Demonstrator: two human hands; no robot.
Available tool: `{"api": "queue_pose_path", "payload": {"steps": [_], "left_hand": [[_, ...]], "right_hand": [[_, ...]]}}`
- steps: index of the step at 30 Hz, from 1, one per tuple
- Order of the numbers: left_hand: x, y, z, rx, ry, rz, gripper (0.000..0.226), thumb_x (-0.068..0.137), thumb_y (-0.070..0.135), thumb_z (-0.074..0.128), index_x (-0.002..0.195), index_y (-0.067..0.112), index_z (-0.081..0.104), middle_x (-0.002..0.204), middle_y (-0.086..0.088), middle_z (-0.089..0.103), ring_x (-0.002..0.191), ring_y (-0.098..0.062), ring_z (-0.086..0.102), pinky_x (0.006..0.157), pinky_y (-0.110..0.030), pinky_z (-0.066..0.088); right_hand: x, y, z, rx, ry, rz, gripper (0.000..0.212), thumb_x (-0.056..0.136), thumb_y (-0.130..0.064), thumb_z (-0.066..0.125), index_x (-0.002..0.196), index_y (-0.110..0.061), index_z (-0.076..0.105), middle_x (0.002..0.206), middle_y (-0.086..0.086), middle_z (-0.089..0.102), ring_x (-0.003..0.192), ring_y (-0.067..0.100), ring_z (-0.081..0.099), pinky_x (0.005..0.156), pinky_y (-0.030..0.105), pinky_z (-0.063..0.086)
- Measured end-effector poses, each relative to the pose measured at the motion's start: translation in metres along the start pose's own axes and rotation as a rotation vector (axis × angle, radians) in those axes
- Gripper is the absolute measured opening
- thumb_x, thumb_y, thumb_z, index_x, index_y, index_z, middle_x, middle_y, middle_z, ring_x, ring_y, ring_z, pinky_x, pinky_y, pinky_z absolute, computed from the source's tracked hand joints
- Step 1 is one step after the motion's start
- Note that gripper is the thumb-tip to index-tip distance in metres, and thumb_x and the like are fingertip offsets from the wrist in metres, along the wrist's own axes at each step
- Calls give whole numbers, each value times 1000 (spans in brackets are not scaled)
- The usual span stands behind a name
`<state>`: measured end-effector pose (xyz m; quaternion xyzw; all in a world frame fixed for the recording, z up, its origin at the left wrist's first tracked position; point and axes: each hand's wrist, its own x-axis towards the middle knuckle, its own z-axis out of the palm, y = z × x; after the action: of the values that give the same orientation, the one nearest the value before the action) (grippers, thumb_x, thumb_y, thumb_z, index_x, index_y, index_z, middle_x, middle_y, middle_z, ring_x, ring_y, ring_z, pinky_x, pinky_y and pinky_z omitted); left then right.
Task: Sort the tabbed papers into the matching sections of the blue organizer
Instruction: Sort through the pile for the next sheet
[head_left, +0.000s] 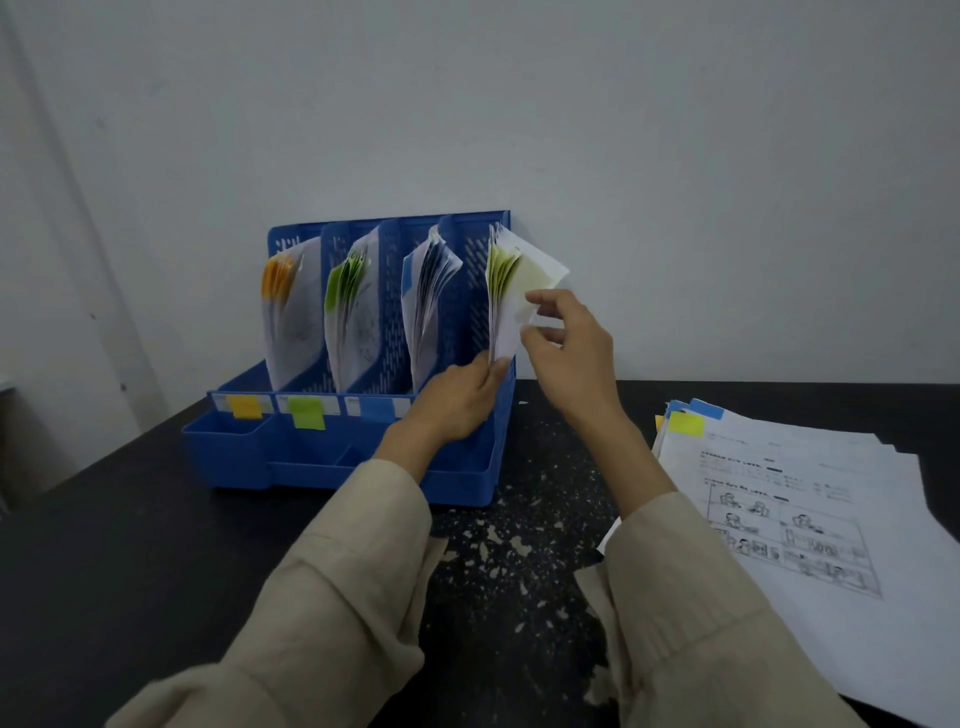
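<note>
Hands (519, 358) at organizer's (337, 467) rightmost section (yellow-tabbed papers (506, 275)).

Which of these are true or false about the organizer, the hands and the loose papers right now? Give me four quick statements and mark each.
1. The blue organizer has four upright sections holding papers. True.
2. The right hand pinches a sheet at the rightmost section. True.
3. The left hand rests flat on the table. False: it holds the rightmost section's papers.
4. The loose stack lies left of the organizer. False: right.
</note>
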<state>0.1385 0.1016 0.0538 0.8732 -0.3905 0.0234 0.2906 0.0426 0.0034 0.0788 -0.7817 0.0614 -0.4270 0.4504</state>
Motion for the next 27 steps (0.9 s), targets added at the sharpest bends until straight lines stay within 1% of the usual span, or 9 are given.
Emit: {"api": "queue_pose_path", "payload": {"steps": [2, 6, 11, 13, 15, 17, 22, 25, 27], "left_hand": [[-2, -1, -3, 7, -27, -21, 46, 98, 53, 19, 108, 19, 48, 90, -8, 60, 93, -34, 59, 82, -38, 46], [-7, -7, -2, -129, 109, 78, 49, 95, 53, 36, 130, 21, 45, 83, 7, 54, 81, -20, 58, 74, -39, 51], [-12, -16, 6, -128, 340, 154, 32, 94, 43, 49, 111, 19, 59, 79, 10, 54, 69, -4, 50, 55, -18, 35], [-12, -18, 10, -60, 382, 177, 23, 96, 38, 48, 96, 18, 61, 71, 9, 55, 66, -11, 53, 53, -23, 33], [-14, -19, 13, 6, 390, 189, 28, 99, 30, 43, 75, 16, 51, 59, 6, 50, 61, -22, 54, 57, -30, 28], [-16, -18, 14, 104, 382, 189, 32, 101, 25, 37, 72, 13, 45, 61, -1, 54, 64, -28, 55, 64, -31, 25], [-18, -9, 16, 259, 289, 101, 36, 102, 28, 23, 73, 18, 40, 64, 6, 49, 73, -18, 47, 85, -34, 25], [-19, -7, 18, 179, 330, 95, 41, 101, 30, 30, 63, 20, 38, 63, 7, 46, 71, -17, 47, 87, -37, 33], [-20, -10, 22, -5, 484, 125, 31, 96, 34, 40, 75, 16, 54, 76, 0, 57, 76, -18, 53, 80, -35, 40]], "right_hand": [[-1, 0, 1, 18, -7, -5, 35, 92, -9, 52, 126, -16, 50, 125, 5, 54, 104, 15, 56, 74, 17, 43], [0, 0, -3, 78, -3, 6, 42, 93, -8, 51, 132, -20, 38, 124, 3, 54, 95, 10, 56, 60, 5, 43], [-1, 1, 1, 120, -46, 7, 50, 94, -7, 48, 137, -20, 24, 129, 4, 55, 91, 9, 57, 57, 2, 43], [-2, 1, 4, 114, -117, -2, 49, 95, -6, 46, 138, -20, 27, 134, 5, 52, 99, 13, 57, 58, 1, 42], [-3, 0, 7, 94, -187, -22, 46, 96, -5, 45, 139, -19, 33, 139, 5, 49, 101, 12, 55, 58, 1, 42], [-4, 0, 10, 81, -225, -31, 45, 95, -2, 44, 138, -16, 39, 139, 6, 47, 99, 9, 53, 60, 0, 42], [-3, 4, 13, 56, -247, -52, 45, 95, -2, 44, 138, -17, 44, 139, 4, 49, 104, 1, 47, 74, -3, 39], [-1, 7, 7, 41, -263, -18, 43, 94, -6, 48, 135, -18, 47, 131, 5, 55, 105, 6, 52, 84, 11, 43], [2, 9, 0, 16, -237, 9, 37, 93, -7, 52, 129, -15, 54, 122, 6, 60, 104, 9, 55, 87, 18, 46]]}}
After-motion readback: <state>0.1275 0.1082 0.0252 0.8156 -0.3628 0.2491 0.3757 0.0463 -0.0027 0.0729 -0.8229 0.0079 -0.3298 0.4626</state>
